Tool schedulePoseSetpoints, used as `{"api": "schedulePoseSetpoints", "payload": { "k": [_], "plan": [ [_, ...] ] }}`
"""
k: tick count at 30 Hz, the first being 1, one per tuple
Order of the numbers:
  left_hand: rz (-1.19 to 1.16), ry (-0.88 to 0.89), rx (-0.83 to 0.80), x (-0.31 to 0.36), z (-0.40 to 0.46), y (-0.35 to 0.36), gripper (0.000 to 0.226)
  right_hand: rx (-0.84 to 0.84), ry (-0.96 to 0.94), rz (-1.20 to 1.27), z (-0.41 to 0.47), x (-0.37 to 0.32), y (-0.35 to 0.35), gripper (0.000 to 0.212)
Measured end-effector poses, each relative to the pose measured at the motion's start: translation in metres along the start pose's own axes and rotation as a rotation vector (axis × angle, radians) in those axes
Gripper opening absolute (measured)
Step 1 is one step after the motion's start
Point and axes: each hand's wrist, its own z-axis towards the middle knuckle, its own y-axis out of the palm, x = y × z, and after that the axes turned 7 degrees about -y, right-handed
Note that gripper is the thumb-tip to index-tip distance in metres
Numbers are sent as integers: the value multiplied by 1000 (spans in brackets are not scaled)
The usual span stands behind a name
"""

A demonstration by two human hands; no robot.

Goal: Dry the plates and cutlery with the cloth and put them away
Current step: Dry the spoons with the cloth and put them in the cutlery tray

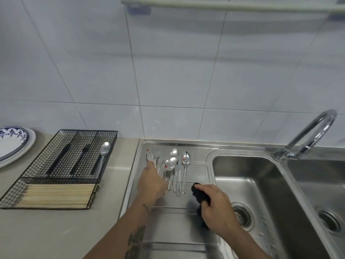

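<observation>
So, closest to the person, the right hand (pixel 214 206) is curled tight around a bunched-up dark cloth (pixel 200 193), hovering over the steel drainboard (pixel 177 225) right by the edge of the sink basin (pixel 248 176). The left hand (pixel 152 182) is stretched forward onto the pile of cutlery (pixel 173 171) lying on the drainboard. Its fingers sit on the fork (pixel 150 157) at the left side of the pile, but I honestly can't tell whether they're actually pinching it or just touching it. The rest of the pile is a few spoons and another fork, handles pointing back toward the person.

Off to the left on the counter there's a black wire organizer (pixel 61 171), with a bundle of chopsticks (pixel 57 195) in the near section and one spoon (pixel 103 156) in the rightmost far slot. Further left, a stack of plates (pixel 16 146) with a blue pattern. The faucet (pixel 308 135) is at the back right, tiled wall behind it all.
</observation>
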Motion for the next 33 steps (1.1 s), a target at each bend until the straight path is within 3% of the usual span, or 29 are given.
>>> {"api": "schedulePoseSetpoints", "payload": {
  "k": [6,12,19,24,29,33],
  "plan": [
    [130,197,-141,-8,-40,-30,85,79,-62,-62,-6,-33,8,55],
    [192,449,-261,-5,-76,-54,103,71,-300,-332,-21,-63,27,55],
    [167,471,-290,-15,-95,-66,103,122,-151,-493,-41,-61,21,54],
    [102,529,-336,-9,-105,-68,100,167,-200,-515,-55,-79,19,53],
    [95,535,-361,-2,-118,-63,98,299,-20,-526,-63,-52,-17,55],
    [-5,511,-414,16,-133,-51,97,315,-207,-468,-67,-64,-22,54]
  ]
}}
